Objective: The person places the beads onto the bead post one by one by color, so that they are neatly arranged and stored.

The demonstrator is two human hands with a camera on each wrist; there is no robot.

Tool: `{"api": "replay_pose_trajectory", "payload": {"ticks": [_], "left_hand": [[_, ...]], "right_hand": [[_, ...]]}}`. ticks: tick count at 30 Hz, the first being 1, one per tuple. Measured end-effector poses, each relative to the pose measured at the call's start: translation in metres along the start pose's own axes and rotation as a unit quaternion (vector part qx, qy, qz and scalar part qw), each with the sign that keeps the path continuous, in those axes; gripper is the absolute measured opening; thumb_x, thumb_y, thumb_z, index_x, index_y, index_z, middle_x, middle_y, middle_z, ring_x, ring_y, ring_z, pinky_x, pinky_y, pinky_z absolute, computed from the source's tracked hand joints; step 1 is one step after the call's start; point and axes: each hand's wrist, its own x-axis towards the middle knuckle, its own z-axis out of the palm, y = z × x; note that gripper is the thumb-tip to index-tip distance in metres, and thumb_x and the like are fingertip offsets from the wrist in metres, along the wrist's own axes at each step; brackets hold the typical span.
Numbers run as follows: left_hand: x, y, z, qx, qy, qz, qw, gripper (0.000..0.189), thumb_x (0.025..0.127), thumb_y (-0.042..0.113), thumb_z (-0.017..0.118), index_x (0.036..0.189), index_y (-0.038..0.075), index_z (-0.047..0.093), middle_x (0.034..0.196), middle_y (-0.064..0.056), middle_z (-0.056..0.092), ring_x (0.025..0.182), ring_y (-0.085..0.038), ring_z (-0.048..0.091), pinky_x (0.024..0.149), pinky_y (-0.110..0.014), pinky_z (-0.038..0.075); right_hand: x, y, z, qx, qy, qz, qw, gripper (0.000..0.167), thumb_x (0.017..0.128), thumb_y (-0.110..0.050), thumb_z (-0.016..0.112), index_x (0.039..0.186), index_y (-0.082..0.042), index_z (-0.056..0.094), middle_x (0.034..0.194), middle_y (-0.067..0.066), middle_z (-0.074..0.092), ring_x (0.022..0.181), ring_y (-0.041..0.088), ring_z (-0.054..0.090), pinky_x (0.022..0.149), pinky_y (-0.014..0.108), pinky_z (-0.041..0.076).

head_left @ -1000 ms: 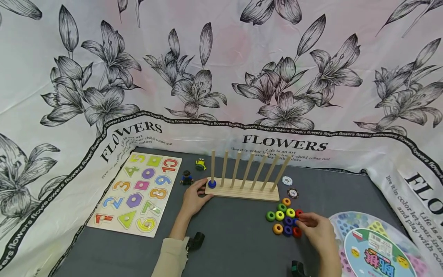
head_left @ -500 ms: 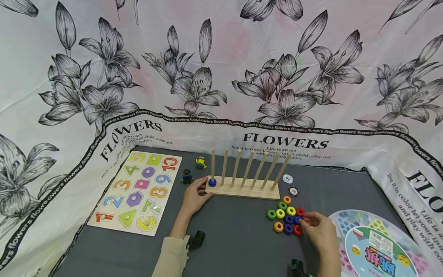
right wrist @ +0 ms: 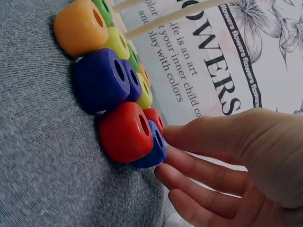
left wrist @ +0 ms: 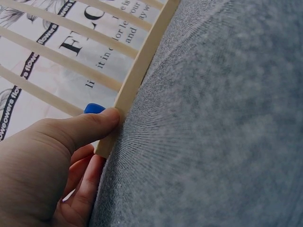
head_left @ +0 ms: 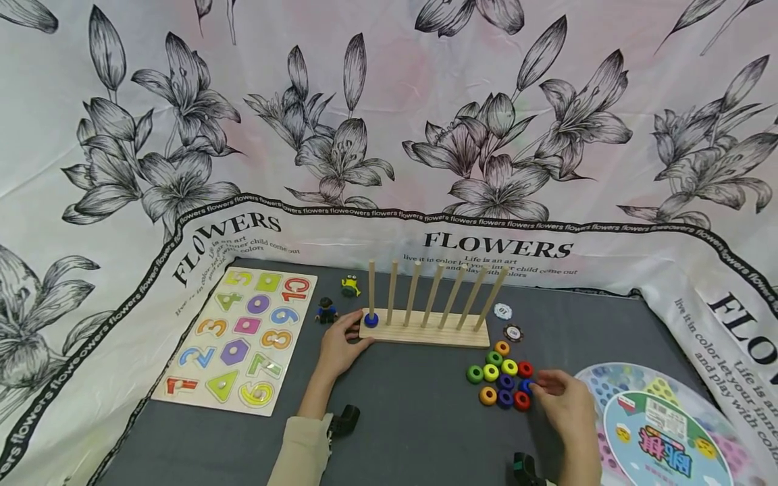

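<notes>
My left hand (head_left: pixel 340 345) grips the left end of a wooden peg stand (head_left: pixel 425 329), thumb in front, fingers around the end. A dark blue bead (head_left: pixel 371 320) sits at the foot of its leftmost peg; the other pegs are bare. At the right, my right hand (head_left: pixel 566 403) pinches a blue bead (right wrist: pixel 158 144) at the edge of a cluster of beads. In the right wrist view, a red bead (right wrist: pixel 125 132) lies in front of it, with purple bead (right wrist: pixel 100 80) and orange bead (right wrist: pixel 80 27) farther along. The fingers' far contact is partly hidden.
A number puzzle board (head_left: pixel 200 317) lies at the left. Near the stand are a small figure (head_left: pixel 326 310), a yellow-green toy (head_left: pixel 350 286), a pale chip (head_left: pixel 502 311) and a dark chip (head_left: pixel 513 332). A round game box (head_left: pixel 614 378) lies beyond the right hand.
My right hand has shifted slightly right, and the blue bead now stands a little apart from the purple one. The left hand stays on the stand.
</notes>
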Motion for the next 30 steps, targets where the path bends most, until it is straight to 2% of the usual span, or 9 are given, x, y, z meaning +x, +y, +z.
{"api": "replay_pose_trajectory", "payload": {"ticks": [5, 8, 14, 23, 30], "left_hand": [[0.003, 0.0, 0.001, 0.0, 0.001, 0.004, 1.0, 0.06, 0.078, 0.004, 0.083, 0.133, -0.005, 0.059, 0.129, -0.02, 0.06, 0.103, -0.032, 0.064, 0.087, -0.033, 0.058], [0.003, 0.0, 0.001, -0.001, -0.001, 0.008, 1.0, 0.06, 0.079, 0.004, 0.083, 0.133, -0.006, 0.058, 0.129, -0.02, 0.06, 0.103, -0.033, 0.064, 0.087, -0.034, 0.058], [0.001, -0.001, 0.001, -0.005, 0.001, -0.001, 1.0, 0.061, 0.078, 0.004, 0.083, 0.133, -0.005, 0.058, 0.129, -0.019, 0.06, 0.103, -0.032, 0.064, 0.087, -0.034, 0.058], [0.0, 0.0, 0.001, -0.003, -0.002, -0.004, 1.0, 0.061, 0.078, 0.005, 0.083, 0.134, -0.005, 0.058, 0.13, -0.02, 0.06, 0.103, -0.032, 0.064, 0.087, -0.033, 0.058], [0.001, -0.001, 0.0, 0.001, -0.001, -0.005, 1.0, 0.061, 0.079, 0.006, 0.083, 0.134, -0.004, 0.058, 0.13, -0.019, 0.06, 0.104, -0.031, 0.064, 0.087, -0.034, 0.058]], "right_hand": [[0.002, -0.004, -0.001, -0.001, -0.029, 0.024, 0.9993, 0.035, 0.083, -0.012, 0.077, 0.107, 0.011, 0.068, 0.097, 0.023, 0.072, 0.083, 0.034, 0.07, 0.066, 0.035, 0.056], [0.0, -0.006, 0.0, -0.008, -0.021, 0.033, 0.9992, 0.035, 0.082, -0.013, 0.077, 0.106, 0.011, 0.068, 0.095, 0.024, 0.071, 0.083, 0.036, 0.069, 0.066, 0.041, 0.055], [-0.004, -0.005, 0.007, -0.011, 0.028, 0.023, 0.9993, 0.032, 0.08, -0.012, 0.078, 0.102, 0.01, 0.07, 0.093, 0.023, 0.072, 0.084, 0.039, 0.067, 0.063, 0.034, 0.048], [-0.003, -0.001, 0.008, -0.013, -0.001, 0.024, 0.9996, 0.035, 0.081, -0.014, 0.078, 0.104, 0.011, 0.07, 0.091, 0.027, 0.071, 0.08, 0.038, 0.069, 0.057, 0.033, 0.052], [-0.002, -0.005, 0.004, -0.013, 0.02, 0.036, 0.9991, 0.034, 0.081, -0.016, 0.077, 0.104, 0.009, 0.071, 0.092, 0.026, 0.071, 0.076, 0.034, 0.069, 0.054, 0.028, 0.048]]}}
